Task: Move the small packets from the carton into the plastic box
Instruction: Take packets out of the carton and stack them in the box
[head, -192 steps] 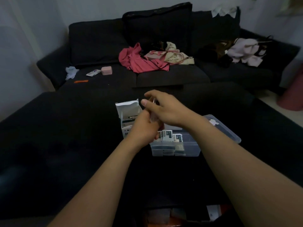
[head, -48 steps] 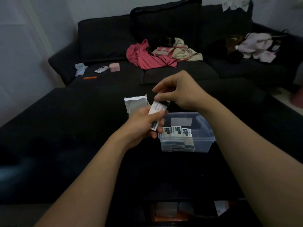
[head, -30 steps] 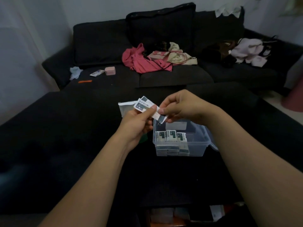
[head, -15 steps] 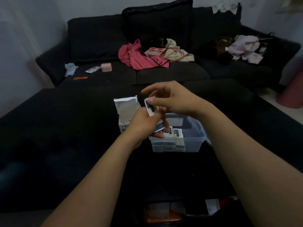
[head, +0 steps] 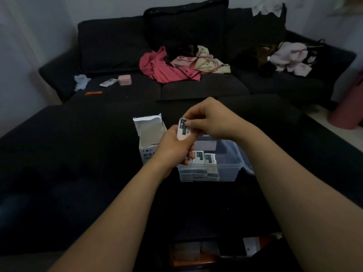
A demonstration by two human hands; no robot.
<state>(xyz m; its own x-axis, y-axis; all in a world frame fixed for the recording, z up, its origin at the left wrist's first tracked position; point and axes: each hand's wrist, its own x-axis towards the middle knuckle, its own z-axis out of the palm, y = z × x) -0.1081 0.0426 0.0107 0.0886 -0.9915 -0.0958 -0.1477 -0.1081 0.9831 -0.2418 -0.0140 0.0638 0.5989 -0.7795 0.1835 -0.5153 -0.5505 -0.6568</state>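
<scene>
A white carton with its top flap open stands on the dark surface. Right beside it sits a clear plastic box with several small white packets lined up inside. Both hands meet above the box's left end, holding one small white packet upright. My left hand grips its lower part from below. My right hand pinches its top edge between thumb and fingers.
A black sofa fills the background, with red and cream clothes, a pink case, a tube and a tissue on its seats. More pale clothing lies at the right. Boxes show on a shelf below the near edge.
The packet, held flat between both hands a second ago, now stands upright. Both hands have stayed above the box's left end.
</scene>
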